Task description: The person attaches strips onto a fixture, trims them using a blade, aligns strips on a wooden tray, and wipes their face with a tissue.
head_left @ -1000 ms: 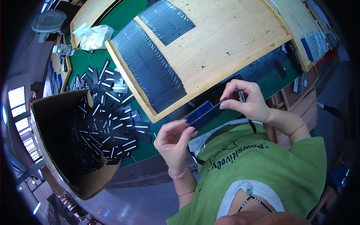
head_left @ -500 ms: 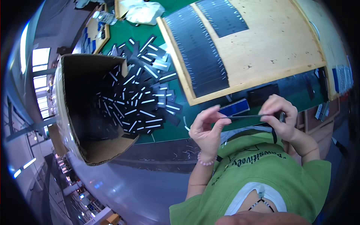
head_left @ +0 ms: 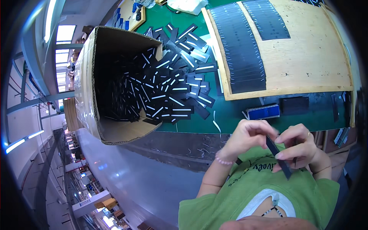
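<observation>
A narrow flat black strip (head_left: pixel 284 167) is held slanting in front of my green shirt. My right hand (head_left: pixel 301 147) pinches it near its middle with thumb and fingers; a small dark thing shows among these fingers, its kind unclear. My left hand (head_left: pixel 251 135), a pink bead bracelet at its wrist, is closed at the strip's upper end, slightly blurred. Just beyond the hands, on the green table (head_left: pixel 230 124), lies a blue block (head_left: pixel 263 112) with dark edges. Thin white slivers (head_left: pixel 216 126) are scattered left of it.
A cardboard box (head_left: pixel 87 88) lies on its side at left, spilling many black pieces with white stripes (head_left: pixel 178 90). A wooden-framed board (head_left: pixel 310 57) at the back bears rows of black strips (head_left: pixel 239 53). A dark flat block (head_left: pixel 294 104) lies right of the blue one.
My hands have come closer together and nearer my body. The strip, level between both hands before, now slants downward to the right. The view has shifted, so the table scene sits differently.
</observation>
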Motion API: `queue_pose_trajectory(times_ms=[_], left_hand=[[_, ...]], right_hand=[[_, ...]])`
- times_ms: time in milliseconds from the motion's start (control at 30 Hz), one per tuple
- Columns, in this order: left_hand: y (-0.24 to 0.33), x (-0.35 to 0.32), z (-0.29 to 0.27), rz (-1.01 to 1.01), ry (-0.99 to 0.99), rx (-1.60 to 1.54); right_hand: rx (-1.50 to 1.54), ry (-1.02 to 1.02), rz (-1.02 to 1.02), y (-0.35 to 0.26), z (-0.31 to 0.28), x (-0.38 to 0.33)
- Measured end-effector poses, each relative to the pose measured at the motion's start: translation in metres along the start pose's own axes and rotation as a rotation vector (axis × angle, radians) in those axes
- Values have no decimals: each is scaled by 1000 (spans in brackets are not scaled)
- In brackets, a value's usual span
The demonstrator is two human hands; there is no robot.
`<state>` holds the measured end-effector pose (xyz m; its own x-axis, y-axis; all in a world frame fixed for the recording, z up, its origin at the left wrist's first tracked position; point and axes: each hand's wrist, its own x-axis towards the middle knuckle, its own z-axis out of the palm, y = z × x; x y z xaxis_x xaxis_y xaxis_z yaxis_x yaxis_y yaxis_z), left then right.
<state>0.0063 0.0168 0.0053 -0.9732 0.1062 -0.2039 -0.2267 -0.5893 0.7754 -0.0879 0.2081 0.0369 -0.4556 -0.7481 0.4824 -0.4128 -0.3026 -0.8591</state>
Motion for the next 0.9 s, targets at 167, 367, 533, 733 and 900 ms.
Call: queue_pose_trajectory(times_ms=[167,367,533,733,900], left_hand=[[33,-44,-93,399,1194,1708],[37,-54,-204,-96,1498,1570],[43,-5,-182,205,1134,1737],[28,26,-130,553,541,1695],[32,1,-105,626,608,1558]], right_hand=[[-123,84,72,14,-29,-15],[-129,215,176,17,-21,-25],[-155,178,104,21,-11,-23],[-191,149,218,17,-14,-29],[-230,165,236,17,-23,-33]])
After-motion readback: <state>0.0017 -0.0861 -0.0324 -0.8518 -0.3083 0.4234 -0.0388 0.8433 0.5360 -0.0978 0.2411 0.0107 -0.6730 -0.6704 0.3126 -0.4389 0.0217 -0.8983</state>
